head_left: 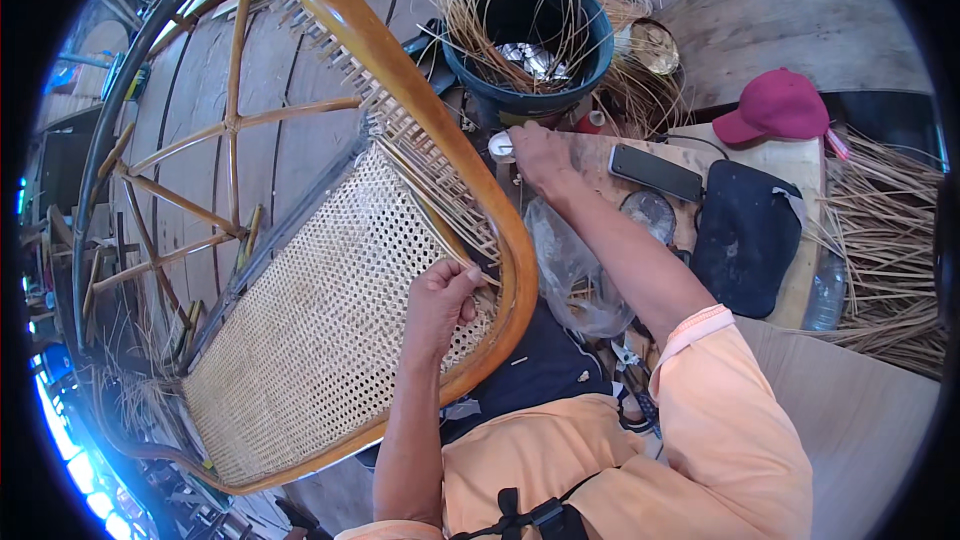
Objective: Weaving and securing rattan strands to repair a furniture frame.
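A large curved chair frame of glossy brown rattan [400,50] leans before me, its panel filled with woven cane webbing [320,310]. Low over the webbing, beside the frame's right inner edge, my left hand [440,302] is closed in a pinch on a thin cane strip [487,281]. Several loose strands run along the unfinished upper right edge. My right hand [541,155] reaches out to a small round white dish [501,147] below the bucket. Its fingers are bent and pressed together at the dish; their tips are hidden.
A dark green bucket [530,90] with coiled cane strands stands at the far side. On a wooden board lie a dark oblong device [656,173], a black pouch [748,237] and a maroon cap [775,107]. A clear plastic bag [575,275] sits below my right forearm. Bundled cane [890,240] lies far right.
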